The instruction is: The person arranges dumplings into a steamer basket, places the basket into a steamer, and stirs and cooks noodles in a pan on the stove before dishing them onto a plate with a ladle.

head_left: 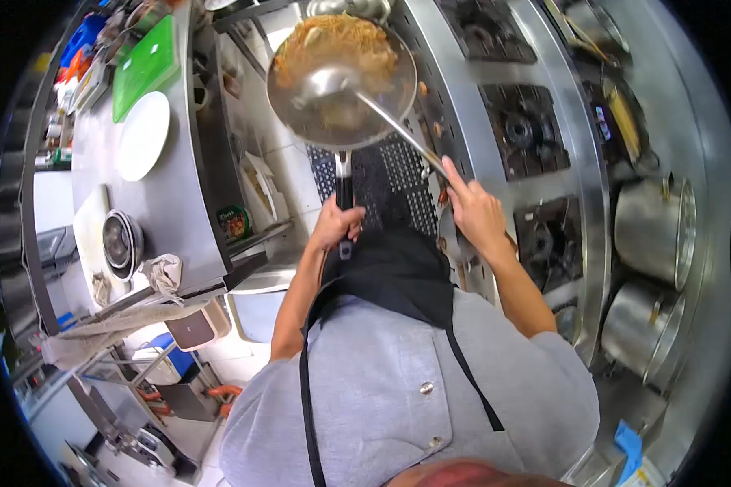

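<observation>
A wok [374, 130] with a long black handle hangs in front of me, over the floor between counter and stove. Noodles [341, 49] lie mostly in its far half, blurred by steam. My left hand [337, 225] is wrapped round the wok's handle, thumb on top. From the right, my right hand [475, 207] grips the long shaft of a metal ladle [326, 84]. The ladle's broad head is inside the wok, close to the noodles. Whether it touches them I cannot tell.
To the left, a steel counter [183, 195] bears a white plate [144, 136], a green cutting board [144, 69], metal bowls [122, 243] and a cloth [164, 274]. On the right are stove burners [526, 130] and large pots [656, 231].
</observation>
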The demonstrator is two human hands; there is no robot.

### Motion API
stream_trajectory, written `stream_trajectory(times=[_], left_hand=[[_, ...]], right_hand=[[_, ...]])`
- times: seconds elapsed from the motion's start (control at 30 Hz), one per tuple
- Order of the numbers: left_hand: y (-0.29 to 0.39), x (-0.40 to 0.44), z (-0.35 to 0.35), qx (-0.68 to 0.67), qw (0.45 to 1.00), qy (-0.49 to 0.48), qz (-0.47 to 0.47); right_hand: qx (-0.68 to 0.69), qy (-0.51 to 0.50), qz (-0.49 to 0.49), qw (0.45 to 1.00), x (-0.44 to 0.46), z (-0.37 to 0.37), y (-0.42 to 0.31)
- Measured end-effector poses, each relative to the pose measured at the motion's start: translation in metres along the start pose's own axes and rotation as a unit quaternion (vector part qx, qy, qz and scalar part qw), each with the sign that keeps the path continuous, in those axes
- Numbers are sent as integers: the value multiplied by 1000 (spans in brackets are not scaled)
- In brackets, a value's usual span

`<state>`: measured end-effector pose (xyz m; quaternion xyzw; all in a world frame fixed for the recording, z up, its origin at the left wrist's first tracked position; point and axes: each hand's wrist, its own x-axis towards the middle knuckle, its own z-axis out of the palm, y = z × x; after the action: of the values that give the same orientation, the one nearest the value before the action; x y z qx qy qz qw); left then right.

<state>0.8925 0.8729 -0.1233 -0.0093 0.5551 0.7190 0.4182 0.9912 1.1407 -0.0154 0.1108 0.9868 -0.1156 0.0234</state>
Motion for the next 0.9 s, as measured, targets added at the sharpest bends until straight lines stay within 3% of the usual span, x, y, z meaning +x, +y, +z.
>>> stream_trajectory(times=[0.03, 0.13, 0.17, 0.23, 0.47, 0.57, 0.63, 0.7, 0.77, 0.8, 0.83, 0.9], left_hand=[[-1, -1, 3, -11, 1000, 13, -7], [0, -5, 21, -46, 998, 34, 0], [4, -4, 30, -68, 996, 57, -4], [11, 2, 40, -84, 993, 80, -2], [17, 0, 60, -108, 987, 112, 40], [44, -1, 55, -66, 986, 119, 97], [63, -5, 49, -64, 982, 119, 135], [78, -12, 36, -27, 982, 118, 144], [73, -13, 25, -28, 983, 107, 147], [72, -15, 26, -27, 982, 127, 137], [69, -17, 22, -28, 981, 145, 123], [51, -26, 10, -24, 982, 160, 96]], right_hand=[[0, 6, -16, 1000, 0, -7, 11], [210, -40, -55, 975, -18, -27, 45], [207, -48, -68, 975, -12, -28, 49], [254, 0, -77, 964, 4, -24, 46], [116, -32, -116, 986, 119, 9, 34], [114, -40, -71, 990, 131, -5, 11], [234, 57, -125, 963, 138, -16, -6], [262, 63, -138, 953, 136, -34, -22], [333, -26, -94, 938, 129, -43, -34], [464, -162, -23, 870, 125, -51, -42], [548, -339, 39, 764, 118, -59, -55], [614, -470, 84, 629, 113, -47, -52]])
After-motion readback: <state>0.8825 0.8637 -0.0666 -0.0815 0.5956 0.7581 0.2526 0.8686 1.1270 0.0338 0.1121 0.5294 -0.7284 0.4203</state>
